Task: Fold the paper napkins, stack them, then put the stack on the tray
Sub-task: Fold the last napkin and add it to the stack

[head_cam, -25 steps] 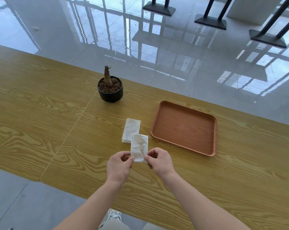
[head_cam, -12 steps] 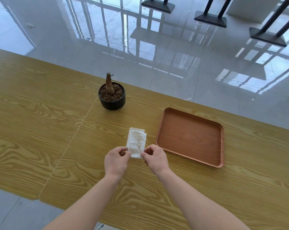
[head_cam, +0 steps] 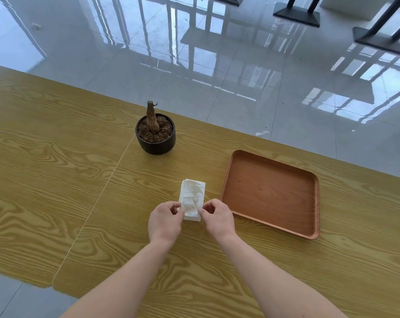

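A folded white paper napkin (head_cam: 192,199) lies on top of a small stack of folded napkins on the wooden table (head_cam: 56,171); only the stack's far and left edges peek out beneath it. My left hand (head_cam: 164,222) pinches the top napkin's near left corner and my right hand (head_cam: 217,219) pinches its near right corner. The brown wooden tray (head_cam: 272,193) sits just right of the napkins, with nothing on it.
A black pot with a bare plant stump (head_cam: 155,134) stands behind the napkins to the left. A seam runs across the table from the pot toward the near left edge. The far table edge drops to a glossy tiled floor.
Both hands have carried the folded napkin forward and laid it onto the stack, which it now covers almost fully.
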The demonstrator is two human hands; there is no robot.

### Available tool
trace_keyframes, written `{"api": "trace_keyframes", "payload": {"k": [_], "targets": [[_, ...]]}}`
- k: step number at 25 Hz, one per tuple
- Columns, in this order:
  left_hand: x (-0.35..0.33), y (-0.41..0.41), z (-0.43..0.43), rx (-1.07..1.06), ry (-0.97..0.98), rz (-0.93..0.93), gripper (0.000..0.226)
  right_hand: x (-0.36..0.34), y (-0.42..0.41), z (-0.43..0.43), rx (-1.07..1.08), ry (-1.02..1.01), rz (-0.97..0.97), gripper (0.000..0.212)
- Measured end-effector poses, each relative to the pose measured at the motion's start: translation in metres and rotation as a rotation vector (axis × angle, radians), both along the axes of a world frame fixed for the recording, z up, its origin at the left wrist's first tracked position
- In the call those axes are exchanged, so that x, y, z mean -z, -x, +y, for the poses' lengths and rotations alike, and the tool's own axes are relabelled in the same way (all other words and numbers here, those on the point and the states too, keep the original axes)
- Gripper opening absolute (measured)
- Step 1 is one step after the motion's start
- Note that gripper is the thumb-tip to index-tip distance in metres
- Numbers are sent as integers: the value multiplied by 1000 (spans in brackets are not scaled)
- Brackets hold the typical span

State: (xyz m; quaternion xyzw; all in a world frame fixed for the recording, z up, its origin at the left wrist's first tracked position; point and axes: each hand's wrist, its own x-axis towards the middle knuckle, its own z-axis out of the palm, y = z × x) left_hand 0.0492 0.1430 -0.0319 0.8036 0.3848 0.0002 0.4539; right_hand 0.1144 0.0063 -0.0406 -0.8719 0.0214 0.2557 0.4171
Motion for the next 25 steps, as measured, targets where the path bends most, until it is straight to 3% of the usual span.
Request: {"api": "trace_keyframes", "payload": {"k": [10, 13, 16, 25], "targets": [[3, -4, 6, 19, -32, 9, 10, 7, -4, 5, -18, 18, 15, 12], [3, -2, 5, 30, -47, 18, 24, 9, -4, 5, -19, 22, 14, 13], [6, -5, 6, 16, -35, 22, 9, 9, -4, 6, -14, 26, 17, 13], [13, -2, 9, 27, -36, 33, 23, 7, -4, 6, -13, 53, 34, 15]]}}
